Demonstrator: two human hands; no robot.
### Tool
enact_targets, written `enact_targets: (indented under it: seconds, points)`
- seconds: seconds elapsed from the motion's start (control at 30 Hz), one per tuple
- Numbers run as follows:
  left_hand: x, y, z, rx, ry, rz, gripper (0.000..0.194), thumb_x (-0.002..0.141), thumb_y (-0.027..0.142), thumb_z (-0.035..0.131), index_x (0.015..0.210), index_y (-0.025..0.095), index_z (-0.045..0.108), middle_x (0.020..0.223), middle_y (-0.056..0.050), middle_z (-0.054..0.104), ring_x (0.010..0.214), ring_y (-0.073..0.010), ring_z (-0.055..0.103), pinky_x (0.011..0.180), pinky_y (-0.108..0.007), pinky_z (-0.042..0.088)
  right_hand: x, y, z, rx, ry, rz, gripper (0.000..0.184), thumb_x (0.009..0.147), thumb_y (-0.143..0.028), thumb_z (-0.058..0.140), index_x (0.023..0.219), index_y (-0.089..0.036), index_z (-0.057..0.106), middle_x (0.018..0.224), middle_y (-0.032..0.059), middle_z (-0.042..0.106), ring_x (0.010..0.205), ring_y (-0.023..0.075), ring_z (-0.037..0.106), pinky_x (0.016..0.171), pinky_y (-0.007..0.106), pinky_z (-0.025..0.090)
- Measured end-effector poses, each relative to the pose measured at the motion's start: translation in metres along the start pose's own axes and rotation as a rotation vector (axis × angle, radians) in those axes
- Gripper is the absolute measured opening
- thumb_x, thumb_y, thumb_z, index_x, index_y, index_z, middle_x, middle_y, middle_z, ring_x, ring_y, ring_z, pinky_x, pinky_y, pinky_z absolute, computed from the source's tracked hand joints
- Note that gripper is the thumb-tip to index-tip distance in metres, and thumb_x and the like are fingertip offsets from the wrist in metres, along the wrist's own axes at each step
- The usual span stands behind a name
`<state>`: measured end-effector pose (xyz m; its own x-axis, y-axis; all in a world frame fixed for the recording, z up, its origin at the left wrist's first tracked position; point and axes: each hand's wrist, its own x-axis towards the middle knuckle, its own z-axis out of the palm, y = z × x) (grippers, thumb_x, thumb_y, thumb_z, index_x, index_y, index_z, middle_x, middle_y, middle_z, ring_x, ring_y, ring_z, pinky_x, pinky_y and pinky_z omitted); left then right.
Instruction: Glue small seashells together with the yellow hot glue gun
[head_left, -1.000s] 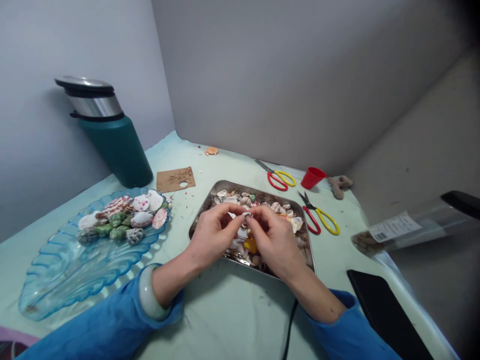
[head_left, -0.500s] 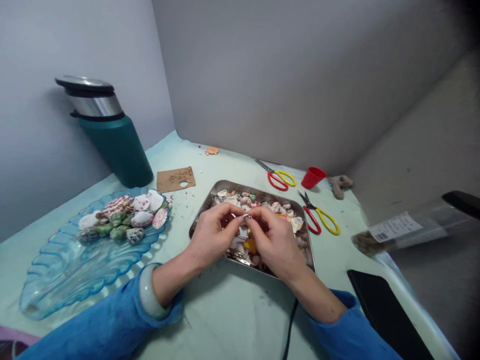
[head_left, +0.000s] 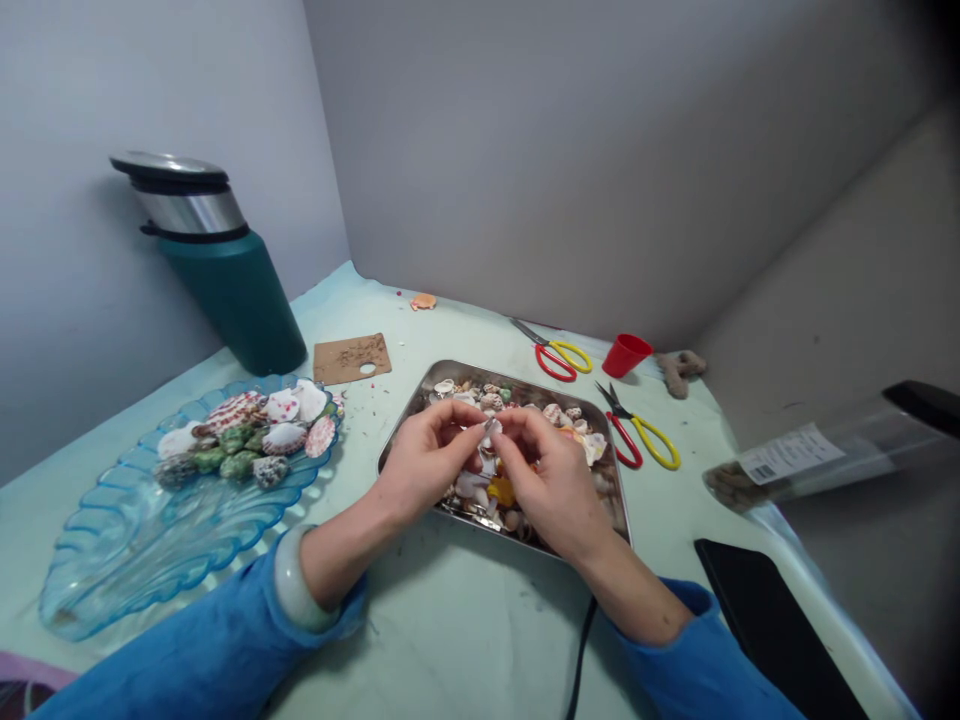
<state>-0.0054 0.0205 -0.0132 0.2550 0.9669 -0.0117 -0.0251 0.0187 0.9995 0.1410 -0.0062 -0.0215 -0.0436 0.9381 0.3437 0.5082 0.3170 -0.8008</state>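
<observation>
My left hand [head_left: 427, 450] and my right hand [head_left: 553, 475] meet fingertip to fingertip above a metal tray [head_left: 555, 388]. Between their thumbs and forefingers both pinch a small whitish shell [head_left: 491, 432], mostly covered by the fingers. Many small seashells fill the tray, among them a yellow piece [head_left: 500, 490] under my hands. A pale bangle [head_left: 295, 585] circles my left wrist. To the left, a blue clear leaf-shaped dish [head_left: 150, 560] carries larger white, speckled and green shells [head_left: 236, 440] at its far end.
Behind the dish stands a teal bottle [head_left: 232, 300], with a brown card [head_left: 337, 362] beside it. Right of the tray lie two pairs of scissors [head_left: 646, 440], a red cup [head_left: 626, 355], ginger-like root [head_left: 681, 372], a labelled clear bag [head_left: 795, 455] and a black flat object [head_left: 772, 620].
My left hand has shifted slightly and its thumb and finger have changed their grip on the small shell, which seems turned. My right hand stays nearly in place.
</observation>
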Motion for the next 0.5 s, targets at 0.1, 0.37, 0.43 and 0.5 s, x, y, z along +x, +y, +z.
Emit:
enact_targets:
  seconds: [0.1,0.37,0.43,0.5]
  points:
    - [-0.001,0.0001,-0.0006,0.007,-0.023,0.017,0.022,0.077,0.033,0.065,0.088,0.014,0.061,0.063,0.002,0.059,0.054,-0.0093,0.055,0.051,-0.02,0.045,0.0004,-0.001,-0.0003,0.003,0.015,0.01,0.012,0.089,-0.027,0.051,0.095,-0.021,0.059,0.074,-0.0005,0.065,0.059,0.0131,0.057,0.056,0.024,0.042]
    - [-0.0015,-0.0017,-0.0018,0.043,-0.039,0.054,0.021,0.076,0.031,0.067,0.089,0.015,0.062,0.076,-0.001,0.062,0.059,-0.0098,0.059,0.056,-0.022,0.049,-0.0002,0.0018,0.0004,-0.022,0.024,0.029,0.01,0.088,-0.026,0.051,0.093,-0.022,0.059,0.074,-0.001,0.065,0.061,0.0137,0.058,0.058,0.025,0.042]
    - [-0.0017,-0.0024,-0.0012,0.061,-0.041,0.064,0.021,0.077,0.031,0.066,0.089,0.015,0.062,0.075,-0.001,0.062,0.059,-0.0101,0.058,0.055,-0.022,0.048,-0.0001,0.002,0.0003,-0.019,0.028,0.028,0.01,0.088,-0.024,0.051,0.093,-0.022,0.059,0.075,-0.0009,0.066,0.062,0.0138,0.059,0.059,0.025,0.043]
    - [-0.0022,-0.0031,-0.0008,0.091,-0.036,0.083,0.02,0.078,0.031,0.065,0.088,0.014,0.063,0.072,-0.001,0.062,0.059,-0.0099,0.057,0.054,-0.02,0.047,0.0002,0.0018,0.0001,-0.02,0.033,0.019,0.01,0.087,-0.022,0.051,0.092,-0.021,0.059,0.076,-0.0007,0.066,0.063,0.014,0.06,0.06,0.025,0.043]
